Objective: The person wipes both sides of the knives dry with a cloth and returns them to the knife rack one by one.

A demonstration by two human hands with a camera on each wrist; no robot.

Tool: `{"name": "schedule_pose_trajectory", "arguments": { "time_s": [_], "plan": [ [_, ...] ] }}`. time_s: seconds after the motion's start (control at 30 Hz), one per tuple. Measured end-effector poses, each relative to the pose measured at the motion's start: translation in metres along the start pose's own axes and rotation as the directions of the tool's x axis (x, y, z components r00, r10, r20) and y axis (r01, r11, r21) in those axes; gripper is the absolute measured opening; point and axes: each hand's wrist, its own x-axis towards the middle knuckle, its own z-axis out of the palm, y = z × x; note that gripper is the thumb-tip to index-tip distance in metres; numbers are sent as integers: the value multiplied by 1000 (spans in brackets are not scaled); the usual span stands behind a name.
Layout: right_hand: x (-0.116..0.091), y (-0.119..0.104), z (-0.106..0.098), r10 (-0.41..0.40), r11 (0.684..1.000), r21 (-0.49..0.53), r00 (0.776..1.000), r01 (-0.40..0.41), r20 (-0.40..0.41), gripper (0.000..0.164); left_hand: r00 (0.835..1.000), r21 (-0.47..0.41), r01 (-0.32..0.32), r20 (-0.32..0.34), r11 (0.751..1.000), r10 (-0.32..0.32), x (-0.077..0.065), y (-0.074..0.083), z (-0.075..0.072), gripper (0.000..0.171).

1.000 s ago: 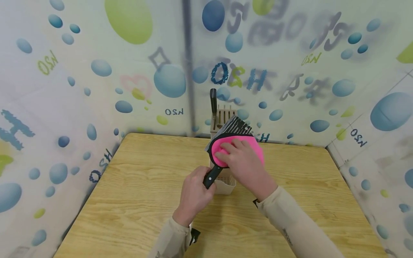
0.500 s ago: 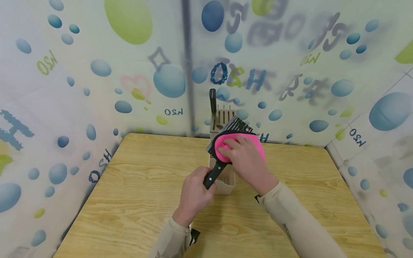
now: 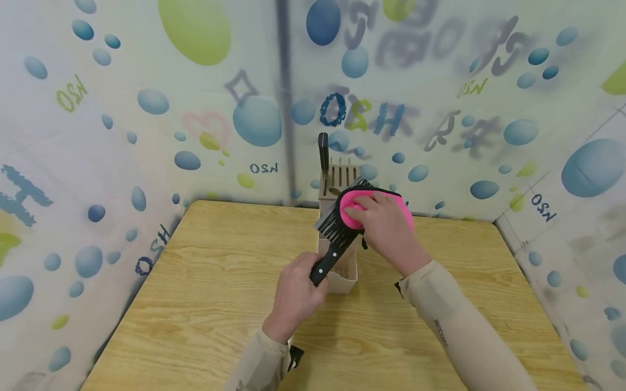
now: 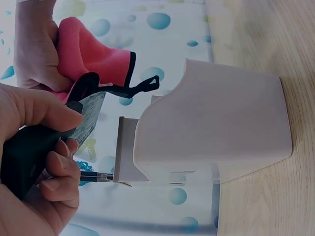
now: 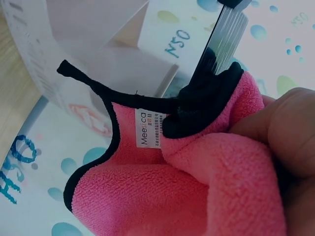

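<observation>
My left hand [image 3: 295, 290] grips the black handle of a cleaver [image 3: 332, 227], whose broad dark-streaked blade slants up to the right. With my right hand [image 3: 391, 231] I pinch a pink cloth [image 5: 138, 191] with black edging over the blade's upper part, fingers spread across it. In the right wrist view the cloth is folded around the blade edge, and a white label and a black hanging loop show. The blade part under the cloth is hidden. Both hands are above the table, in front of a beige knife holder [image 3: 342, 283].
A black-handled knife [image 3: 323, 152] stands in the holder's left slot, near narrow slots at the back. The holder stands on a wooden table [image 3: 235, 271] close to a patterned wall [image 3: 415, 81].
My right hand and the cloth have slid up and right along the blade, uncovering more of it near the handle. My left hand stays nearly still.
</observation>
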Motion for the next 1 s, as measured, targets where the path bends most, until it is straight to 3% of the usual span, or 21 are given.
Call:
{"name": "schedule_pose_trajectory", "arguments": {
  "time_s": [0.73,1.0],
  "plan": [
    [13,38,-1,151,989,-12,976,-151,157,47,1000,-6,-10,9,1000,10,1,1,-1,23],
    [15,40,-1,183,983,-43,964,-178,192,47,1000,-5,-12,13,1000,12,0,1,0,24]
  ]
}}
